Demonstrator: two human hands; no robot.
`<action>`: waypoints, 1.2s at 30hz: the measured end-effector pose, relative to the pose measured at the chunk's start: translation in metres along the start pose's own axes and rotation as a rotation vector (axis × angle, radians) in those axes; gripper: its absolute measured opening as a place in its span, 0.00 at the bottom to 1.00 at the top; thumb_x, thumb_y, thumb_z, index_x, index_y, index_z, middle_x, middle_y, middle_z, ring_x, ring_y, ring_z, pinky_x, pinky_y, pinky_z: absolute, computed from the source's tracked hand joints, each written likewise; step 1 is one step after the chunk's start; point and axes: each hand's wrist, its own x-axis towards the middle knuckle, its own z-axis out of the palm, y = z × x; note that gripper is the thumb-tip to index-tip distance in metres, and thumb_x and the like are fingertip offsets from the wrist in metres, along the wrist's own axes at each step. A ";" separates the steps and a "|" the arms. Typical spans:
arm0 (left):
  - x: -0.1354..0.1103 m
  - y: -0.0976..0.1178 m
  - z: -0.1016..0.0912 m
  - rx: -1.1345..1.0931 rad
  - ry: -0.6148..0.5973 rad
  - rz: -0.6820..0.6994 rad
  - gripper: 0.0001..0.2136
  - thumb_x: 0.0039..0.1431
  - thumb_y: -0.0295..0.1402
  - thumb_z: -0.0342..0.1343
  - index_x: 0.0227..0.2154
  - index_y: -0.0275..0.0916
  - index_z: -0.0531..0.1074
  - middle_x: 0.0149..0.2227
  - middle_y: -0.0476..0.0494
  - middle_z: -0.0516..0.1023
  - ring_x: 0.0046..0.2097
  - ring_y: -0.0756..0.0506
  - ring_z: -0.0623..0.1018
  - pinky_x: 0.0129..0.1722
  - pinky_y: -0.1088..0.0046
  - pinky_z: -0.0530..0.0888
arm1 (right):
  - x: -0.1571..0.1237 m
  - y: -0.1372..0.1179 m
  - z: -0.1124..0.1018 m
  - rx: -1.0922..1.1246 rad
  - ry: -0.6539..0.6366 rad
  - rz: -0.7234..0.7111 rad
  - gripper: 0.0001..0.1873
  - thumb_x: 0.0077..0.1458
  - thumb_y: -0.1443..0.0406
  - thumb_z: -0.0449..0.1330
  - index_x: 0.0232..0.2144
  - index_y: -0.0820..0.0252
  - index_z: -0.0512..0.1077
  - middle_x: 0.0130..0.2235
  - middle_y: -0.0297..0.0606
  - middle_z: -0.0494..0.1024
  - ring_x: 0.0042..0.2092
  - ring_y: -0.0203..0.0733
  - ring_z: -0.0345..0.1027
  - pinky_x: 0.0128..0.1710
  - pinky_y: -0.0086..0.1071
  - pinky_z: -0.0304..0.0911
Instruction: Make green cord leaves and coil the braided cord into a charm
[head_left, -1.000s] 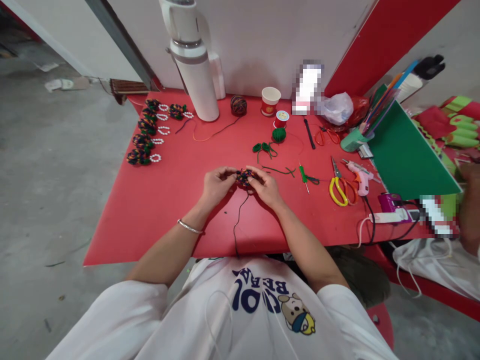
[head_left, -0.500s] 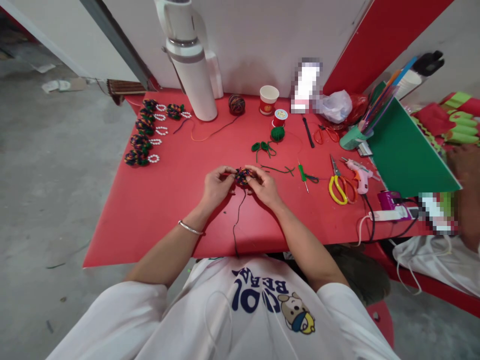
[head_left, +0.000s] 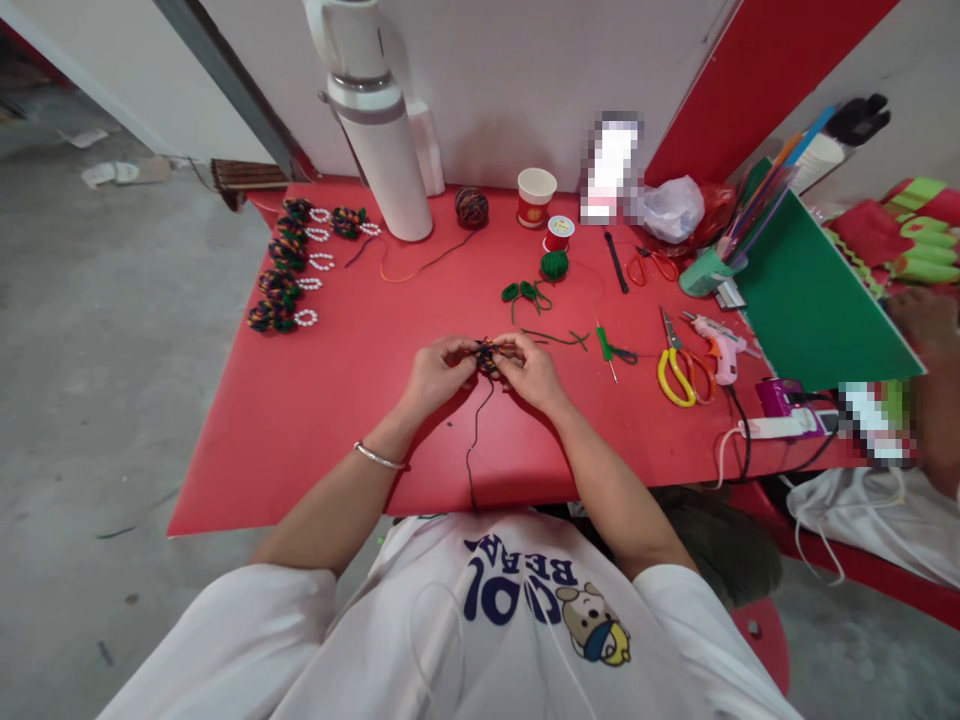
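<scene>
A small multicoloured crochet piece [head_left: 489, 358] in dark yarn is pinched between both hands above the red table [head_left: 337, 400]. My left hand [head_left: 444, 370] grips its left side, thumb and fingers closed. On the other side, my right hand [head_left: 531, 372] is closed on it too, covering part of it. A dark strand of yarn [head_left: 475, 430] trails from the piece toward my shirt. Just beyond my hands lie green crocheted leaves [head_left: 528, 292] and loose green yarn pieces [head_left: 559, 339]. To the right rests a green-handled crochet hook [head_left: 604, 345].
Finished yarn pieces with white bead loops [head_left: 281, 288] line the table's left edge. At the back stand a white thermos [head_left: 386, 160], a variegated yarn ball [head_left: 472, 207] and a paper cup [head_left: 536, 198]. Yellow-handled scissors [head_left: 676, 378] and a pink glue gun [head_left: 724, 350] lie right; a person's arm [head_left: 934, 390] is beyond.
My left hand has shifted slightly right, closer to my right hand, and the crochet piece is turned a little between them. The things on the table have stayed put.
</scene>
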 end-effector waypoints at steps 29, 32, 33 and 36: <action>0.016 -0.017 -0.030 0.443 -0.146 0.426 0.12 0.56 0.28 0.60 0.42 0.39 0.83 0.38 0.41 0.84 0.34 0.47 0.78 0.36 0.72 0.75 | -0.007 -0.003 -0.009 -0.510 0.061 -0.426 0.12 0.56 0.63 0.68 0.44 0.52 0.76 0.57 0.42 0.76 0.39 0.39 0.73 0.43 0.37 0.73; 0.016 -0.020 -0.031 0.479 -0.133 0.449 0.10 0.57 0.28 0.59 0.40 0.37 0.82 0.35 0.43 0.83 0.31 0.49 0.76 0.32 0.74 0.72 | -0.006 -0.001 -0.008 -0.553 0.073 -0.469 0.08 0.58 0.62 0.67 0.41 0.53 0.77 0.53 0.42 0.78 0.44 0.43 0.75 0.44 0.39 0.74; 0.016 -0.020 -0.031 0.483 -0.134 0.457 0.09 0.57 0.27 0.59 0.38 0.37 0.82 0.34 0.44 0.83 0.30 0.50 0.76 0.31 0.74 0.72 | -0.005 0.001 -0.008 -0.562 0.080 -0.483 0.07 0.59 0.62 0.66 0.41 0.52 0.78 0.52 0.42 0.79 0.46 0.44 0.76 0.45 0.39 0.75; 0.016 -0.020 -0.031 0.474 -0.143 0.474 0.07 0.57 0.26 0.58 0.34 0.37 0.81 0.32 0.44 0.83 0.30 0.49 0.76 0.31 0.74 0.71 | -0.002 0.003 -0.008 -0.592 0.086 -0.508 0.07 0.62 0.62 0.65 0.43 0.51 0.79 0.52 0.43 0.80 0.52 0.47 0.76 0.52 0.43 0.74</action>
